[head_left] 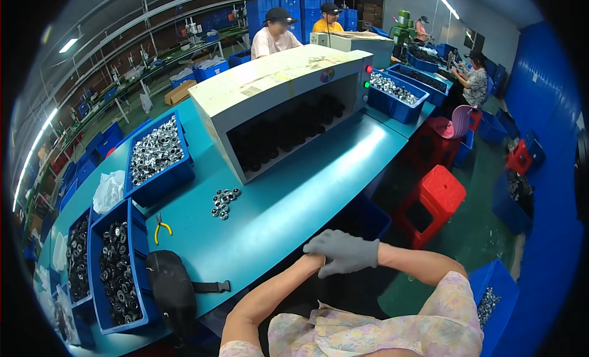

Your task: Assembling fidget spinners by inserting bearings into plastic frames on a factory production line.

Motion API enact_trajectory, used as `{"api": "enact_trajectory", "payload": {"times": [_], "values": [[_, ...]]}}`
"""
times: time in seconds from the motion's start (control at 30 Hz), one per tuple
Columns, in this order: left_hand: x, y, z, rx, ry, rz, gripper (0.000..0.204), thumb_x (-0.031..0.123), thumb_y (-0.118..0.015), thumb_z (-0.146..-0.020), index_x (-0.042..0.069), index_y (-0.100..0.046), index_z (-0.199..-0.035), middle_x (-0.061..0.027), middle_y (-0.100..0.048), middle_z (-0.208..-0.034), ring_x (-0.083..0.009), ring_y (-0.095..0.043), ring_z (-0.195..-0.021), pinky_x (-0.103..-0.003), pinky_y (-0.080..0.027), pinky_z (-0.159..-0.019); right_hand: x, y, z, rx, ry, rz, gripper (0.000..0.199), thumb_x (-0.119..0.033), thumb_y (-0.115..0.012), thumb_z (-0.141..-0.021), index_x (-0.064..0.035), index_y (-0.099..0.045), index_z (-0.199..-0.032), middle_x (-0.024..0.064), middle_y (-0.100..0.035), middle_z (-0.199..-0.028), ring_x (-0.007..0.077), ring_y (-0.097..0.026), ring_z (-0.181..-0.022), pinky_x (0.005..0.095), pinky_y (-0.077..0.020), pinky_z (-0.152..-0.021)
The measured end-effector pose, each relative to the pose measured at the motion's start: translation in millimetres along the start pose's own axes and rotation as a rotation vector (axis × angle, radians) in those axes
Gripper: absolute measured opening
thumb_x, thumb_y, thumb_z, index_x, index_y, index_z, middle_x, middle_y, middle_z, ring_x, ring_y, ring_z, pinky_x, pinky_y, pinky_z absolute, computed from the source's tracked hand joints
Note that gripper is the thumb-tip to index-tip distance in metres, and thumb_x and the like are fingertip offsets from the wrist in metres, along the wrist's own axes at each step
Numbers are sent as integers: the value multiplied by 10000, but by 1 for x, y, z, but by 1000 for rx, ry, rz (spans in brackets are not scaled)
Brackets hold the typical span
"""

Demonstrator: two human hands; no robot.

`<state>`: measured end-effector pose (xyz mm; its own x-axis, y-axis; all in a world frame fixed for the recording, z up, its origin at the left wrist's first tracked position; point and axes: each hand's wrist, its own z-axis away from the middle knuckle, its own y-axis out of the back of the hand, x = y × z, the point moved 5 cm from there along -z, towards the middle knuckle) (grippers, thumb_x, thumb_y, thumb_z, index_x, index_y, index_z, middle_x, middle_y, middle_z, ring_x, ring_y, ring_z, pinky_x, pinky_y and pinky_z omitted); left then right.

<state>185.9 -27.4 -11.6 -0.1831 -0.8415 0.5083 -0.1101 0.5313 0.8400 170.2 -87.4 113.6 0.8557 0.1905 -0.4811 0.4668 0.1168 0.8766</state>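
the right hand (345,251), in a grey glove (359,246), lies curled over the wrist of the bare left arm at the near edge of the teal table (294,197), gripping that wrist; the left hand itself is hidden under the glove, so i cannot tell whether it is released or clenched. nearest on the table are a small pile of shiny metal parts (224,202), yellow-handled pliers (161,227) and a black pouch (172,289), all well apart from the hands.

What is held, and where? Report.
No tool or part. The grey-gloved right hand closes over the bare left wrist; the left hand itself is hidden.
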Motion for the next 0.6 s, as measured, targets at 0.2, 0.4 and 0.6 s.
{"api": "enact_trajectory", "payload": {"times": [0.2,0.4,0.6], "values": [[-4,42,1,130,80,-14,167,85,-628,-803,60,-630,-968,-162,-635,-994,-362,-595,-943,-446,-501,-800,101,53,9,456,-300,-300,393,-240,-678,-836,16,-617,-1127,191,-645,-1097,319,-630,-1007,381,-500,-867],[-47,61,6,362,86,-194,334,171,-686,-821,56,-574,-1114,-123,-559,-1199,-328,-489,-1151,-451,-396,-957,235,97,-23,683,-636,-194,311,-222,-640,-865,-5,-645,-1086,185,-680,-1005,304,-657,-942,362,-504,-851],[-42,60,5,254,118,-255,428,238,-614,-874,38,-510,-1238,-176,-485,-1338,-344,-442,-1244,-476,-333,-1024,314,157,-89,798,-726,66,214,-144,-572,-840,-27,-661,-995,216,-669,-1009,366,-633,-986,409,-496,-879]]}}
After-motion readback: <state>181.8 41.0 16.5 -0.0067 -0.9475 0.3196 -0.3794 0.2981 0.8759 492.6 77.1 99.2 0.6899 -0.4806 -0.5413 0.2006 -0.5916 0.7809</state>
